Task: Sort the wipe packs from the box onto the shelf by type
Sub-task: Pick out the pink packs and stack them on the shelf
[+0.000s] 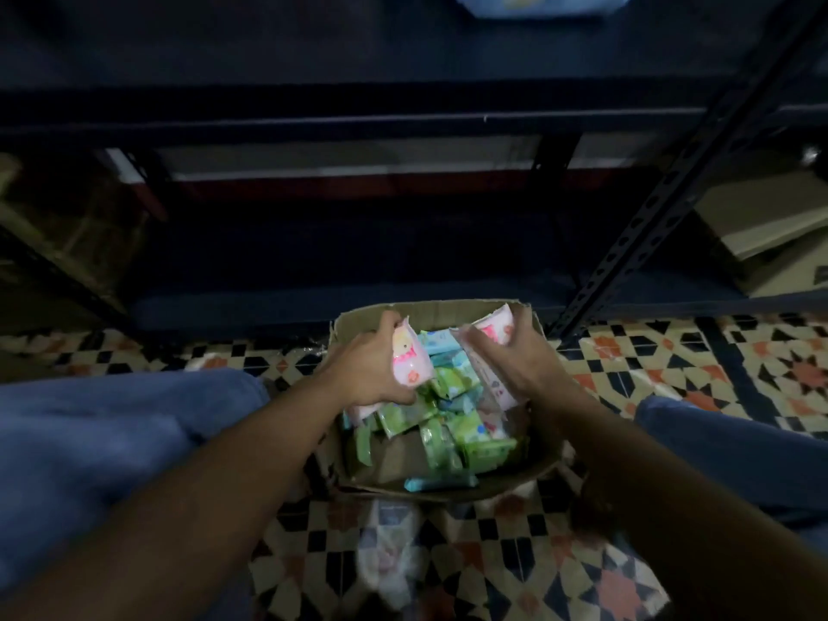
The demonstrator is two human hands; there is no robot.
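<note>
Hands [365, 363] [522, 358] gripping pink packs [410, 358]

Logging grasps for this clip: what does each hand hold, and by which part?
Left hand grips a pink wipe pack around its long sides. Right hand holds another pink pack by its side edge. Both are over the box.

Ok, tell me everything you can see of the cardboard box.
The box is plain brown cardboard, open-topped, its top edges rough and torn. It sits on the patterned tile floor in front of the dark shelf, between the person's knees. Loose green packs and blue packs lie jumbled inside. Both hands are over it: the left hand and right hand each hold a pink pack.
</note>
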